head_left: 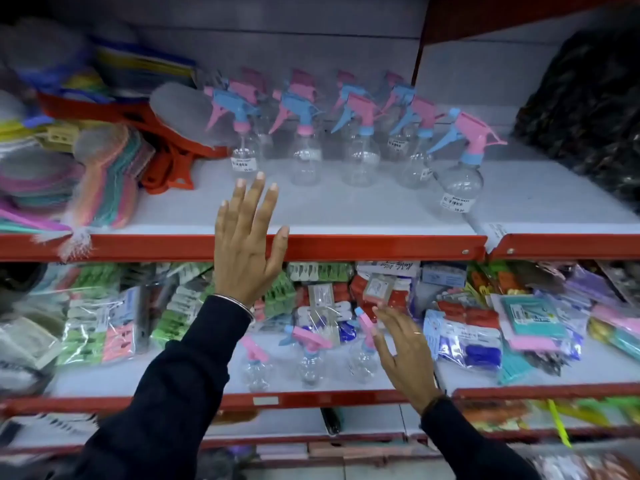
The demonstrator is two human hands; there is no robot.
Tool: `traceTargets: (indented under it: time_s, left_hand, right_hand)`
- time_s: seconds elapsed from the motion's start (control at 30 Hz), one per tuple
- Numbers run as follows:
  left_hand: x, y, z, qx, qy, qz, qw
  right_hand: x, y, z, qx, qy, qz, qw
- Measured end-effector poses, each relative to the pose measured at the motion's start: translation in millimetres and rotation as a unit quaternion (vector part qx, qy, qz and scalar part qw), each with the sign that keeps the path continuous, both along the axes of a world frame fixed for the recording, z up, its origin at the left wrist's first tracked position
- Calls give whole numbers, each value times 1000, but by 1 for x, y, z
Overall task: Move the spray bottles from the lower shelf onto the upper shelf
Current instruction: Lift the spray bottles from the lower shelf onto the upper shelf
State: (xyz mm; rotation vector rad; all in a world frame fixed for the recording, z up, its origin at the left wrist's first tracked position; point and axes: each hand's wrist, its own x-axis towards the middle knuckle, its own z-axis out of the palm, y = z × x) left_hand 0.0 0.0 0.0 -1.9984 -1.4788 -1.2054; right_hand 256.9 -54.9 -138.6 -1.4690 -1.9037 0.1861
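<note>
Several clear spray bottles with pink and blue trigger heads stand in rows on the upper shelf (346,209); the nearest one (460,178) stands at the right front. Three more clear spray bottles stand on the lower shelf (138,379): one at the left (256,368), one in the middle (310,358), one on the right (362,358). My left hand (247,251) is raised flat with fingers apart over the upper shelf's red front edge, holding nothing. My right hand (405,355) is spread open just right of the right lower bottle, close to its pink trigger; contact is unclear.
Hairbrushes and red plastic pieces (162,168) fill the upper shelf's left side; a dark bag (588,109) sits at its right. Packets of clothes pegs (104,327) and other bagged goods (485,334) crowd the lower shelf around the bottles. More shelves lie below.
</note>
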Motion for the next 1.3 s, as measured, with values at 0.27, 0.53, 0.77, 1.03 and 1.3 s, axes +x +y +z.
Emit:
traceTargets:
  time_s: [0.27,0.53,0.77,1.03,1.3]
  left_hand:
    - [-15,21,-29,-83,54,91,991]
    - [-16,27,-31,-77,71,99,990]
    - [-15,29,-31,-75,63,96,991]
    - [-18,30,-31,-88,72,96,989]
    - [-19,30,-32,-95,79,103,987]
  right_hand:
    - [-2,17,-48,-238,209,-28,948]
    - [5,21,-22,-211,251,-8,945]
    - [9,6,103,-93,304,22,948]
    - [4,32,236,108,311,56,943]
    - [-18,127,236,120,242,-15,963]
